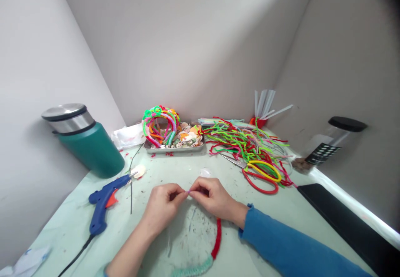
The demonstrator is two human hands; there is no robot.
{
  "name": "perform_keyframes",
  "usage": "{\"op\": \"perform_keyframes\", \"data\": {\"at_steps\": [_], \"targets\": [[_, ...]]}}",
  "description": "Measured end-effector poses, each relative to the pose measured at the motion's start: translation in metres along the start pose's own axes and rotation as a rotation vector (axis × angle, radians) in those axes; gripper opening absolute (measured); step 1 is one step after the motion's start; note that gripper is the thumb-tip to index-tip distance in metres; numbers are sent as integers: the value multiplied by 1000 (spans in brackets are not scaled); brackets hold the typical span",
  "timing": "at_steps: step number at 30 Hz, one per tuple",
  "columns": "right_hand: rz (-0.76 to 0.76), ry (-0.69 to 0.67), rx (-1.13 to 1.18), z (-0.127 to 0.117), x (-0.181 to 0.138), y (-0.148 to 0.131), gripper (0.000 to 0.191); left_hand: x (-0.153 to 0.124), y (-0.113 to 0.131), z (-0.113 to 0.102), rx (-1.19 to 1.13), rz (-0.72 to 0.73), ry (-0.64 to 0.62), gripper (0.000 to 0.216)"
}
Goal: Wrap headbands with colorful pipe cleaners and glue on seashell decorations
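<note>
My left hand (162,206) and my right hand (215,197) meet over the middle of the table, fingertips pinched together. Between them shows a tiny purple piece (188,192), mostly hidden by the fingers; its kind is too small to make out. Below my right hand lies a curved band (218,239), fuzzy red on one stretch and mint green on the other, running out of the bottom of the view. A glue gun (104,204), blue with an orange trigger, lies left of my left hand, its nozzle by a pale round disc (139,171).
A metal tray (175,151) at the back holds colourful fuzzy headbands and small decorations. Right of it lie a heap of pipe cleaners (234,137) and scissors (262,177). A green bottle (90,147) stands left, a clear jar (325,147) right. Glue sticks (264,104) stand behind.
</note>
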State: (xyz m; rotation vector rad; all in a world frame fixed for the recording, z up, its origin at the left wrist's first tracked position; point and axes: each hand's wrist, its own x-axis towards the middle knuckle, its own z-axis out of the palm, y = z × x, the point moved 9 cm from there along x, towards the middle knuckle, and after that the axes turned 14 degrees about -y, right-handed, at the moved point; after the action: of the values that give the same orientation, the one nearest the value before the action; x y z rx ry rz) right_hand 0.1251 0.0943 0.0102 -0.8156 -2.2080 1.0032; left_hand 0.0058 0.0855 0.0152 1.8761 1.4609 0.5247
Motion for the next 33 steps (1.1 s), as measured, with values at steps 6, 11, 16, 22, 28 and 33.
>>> {"op": "perform_keyframes", "data": {"at_steps": [6,11,16,22,28,33], "targets": [[9,28,16,-3,0,1,12,4,-13,9,-222,-62,-79,29],[11,26,25,-2,0,1,13,4,-18,16,-339,-73,-138,32],[90,17,248,-3,2,14,25,5,-28,18,-538,-145,-113,32],[162,10,610,2,5,32,37,4,-40,0,-732,-132,115,31],[151,118,441,-6,3,32,27,0,-42,-7,-862,-71,184,29],[166,180,409,-12,1,30,24,1,-41,0,-951,-84,114,32]]}}
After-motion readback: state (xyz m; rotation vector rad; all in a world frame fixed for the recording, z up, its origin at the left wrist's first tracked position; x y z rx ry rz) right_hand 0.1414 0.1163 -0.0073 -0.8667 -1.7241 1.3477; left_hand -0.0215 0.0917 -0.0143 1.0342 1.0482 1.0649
